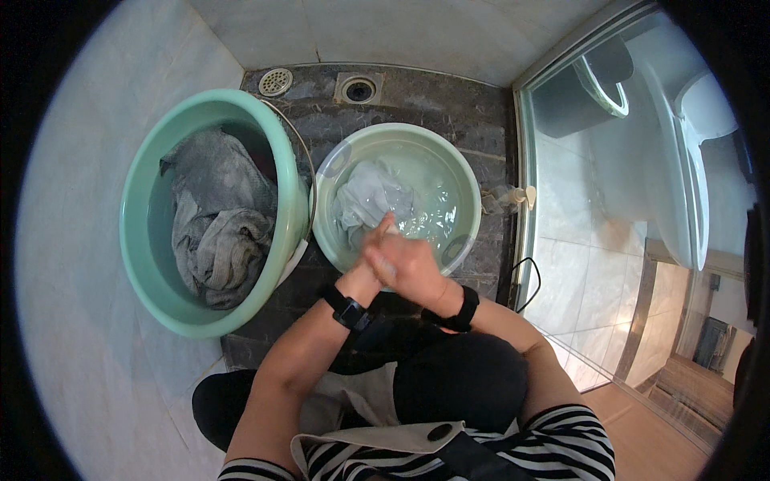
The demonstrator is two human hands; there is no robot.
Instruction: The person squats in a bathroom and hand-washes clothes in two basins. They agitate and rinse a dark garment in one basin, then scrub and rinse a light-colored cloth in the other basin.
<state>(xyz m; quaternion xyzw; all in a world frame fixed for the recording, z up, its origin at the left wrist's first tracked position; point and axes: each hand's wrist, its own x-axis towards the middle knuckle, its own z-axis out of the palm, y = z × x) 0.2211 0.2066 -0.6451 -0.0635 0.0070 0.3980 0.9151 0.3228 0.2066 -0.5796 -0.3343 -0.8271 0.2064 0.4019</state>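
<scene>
A pale green plastic basin (468, 167) of water stands in front of me. Bunched white cloth (374, 191) lies in it on the left side, partly under the water. Over the basin's near rim my left hand (372, 249) and my right hand (414, 266) are pressed together. A bit of white fabric shows between them, so both appear closed on part of the cloth. My right hand is slightly blurred, and the fingers hide most of what they grip. Each wrist wears a black band.
Left of the basin, a green bucket (133, 240) with a wire handle holds wet grey cloth (225, 204). Two floor drains, a round grate (276, 82) and a square-framed drain (360, 89), lie beyond. A pump bottle (511, 196) stands right, beside a glass partition (562, 198).
</scene>
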